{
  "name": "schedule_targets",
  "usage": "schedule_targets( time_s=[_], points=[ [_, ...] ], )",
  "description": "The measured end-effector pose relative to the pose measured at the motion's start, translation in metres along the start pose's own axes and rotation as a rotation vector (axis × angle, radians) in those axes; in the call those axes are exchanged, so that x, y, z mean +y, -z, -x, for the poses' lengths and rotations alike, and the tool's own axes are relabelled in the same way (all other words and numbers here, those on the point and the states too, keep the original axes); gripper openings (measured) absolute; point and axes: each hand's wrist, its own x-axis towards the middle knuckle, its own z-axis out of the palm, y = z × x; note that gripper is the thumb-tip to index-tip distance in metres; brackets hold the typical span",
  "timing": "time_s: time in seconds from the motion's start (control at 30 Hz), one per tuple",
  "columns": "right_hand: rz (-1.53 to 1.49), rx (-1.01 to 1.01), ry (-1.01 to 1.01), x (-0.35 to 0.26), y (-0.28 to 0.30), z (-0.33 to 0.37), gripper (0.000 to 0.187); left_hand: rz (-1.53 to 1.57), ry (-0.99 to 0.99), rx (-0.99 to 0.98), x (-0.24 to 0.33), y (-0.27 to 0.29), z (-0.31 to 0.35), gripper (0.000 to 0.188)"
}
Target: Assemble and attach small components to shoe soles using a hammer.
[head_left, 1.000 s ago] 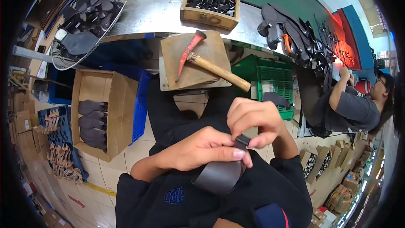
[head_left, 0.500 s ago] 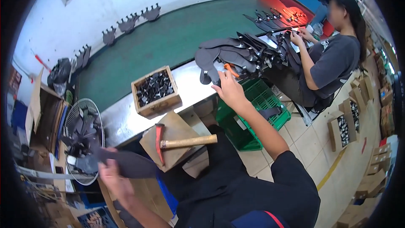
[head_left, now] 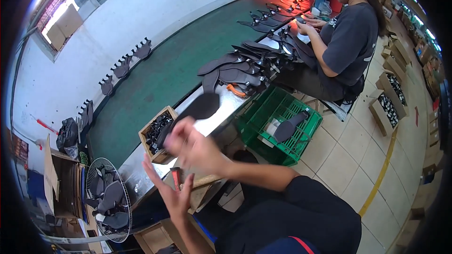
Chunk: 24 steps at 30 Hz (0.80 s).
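Note:
My right hand (head_left: 200,153), blurred by motion, is closed on the narrow end of a dark grey shoe insole (head_left: 202,107), which slants up over the metal table edge. Just below and left of it, my left hand (head_left: 174,200) is open, fingers spread and nothing in it. Behind the hands stands a wooden box (head_left: 176,108) of small black parts, partly covered by the insole. Between my hands shows the red head of a hammer (head_left: 176,178); its wooden handle (head_left: 205,180) is partly hidden by my right arm.
Insoles (head_left: 235,73) lie heaped beside orange-handled pliers (head_left: 235,90). A green conveyor belt (head_left: 155,82) runs behind. On the left stands a wire basket (head_left: 128,202) of insoles; on the right, a green crate (head_left: 289,153). A co-worker (head_left: 351,42) sits at the far right.
My left hand has come from the basket side to the middle and let go of the insole. My right hand has moved left from the heap and now holds an insole. The view has shifted.

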Motion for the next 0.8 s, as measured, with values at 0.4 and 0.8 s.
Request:
schedule_targets(
  time_s=[0.4,0.8],
  points=[
    [1.547,-0.3,0.432,0.101,0.051,0.068,0.085,0.689,0.445,0.195,-0.011,0.089,0.076,0.042],
    [0.74,0.216,-0.211,0.016,0.15,0.174,0.048,-0.692,0.409,-0.096,-0.027,-0.012,0.048,0.062]
  ],
)
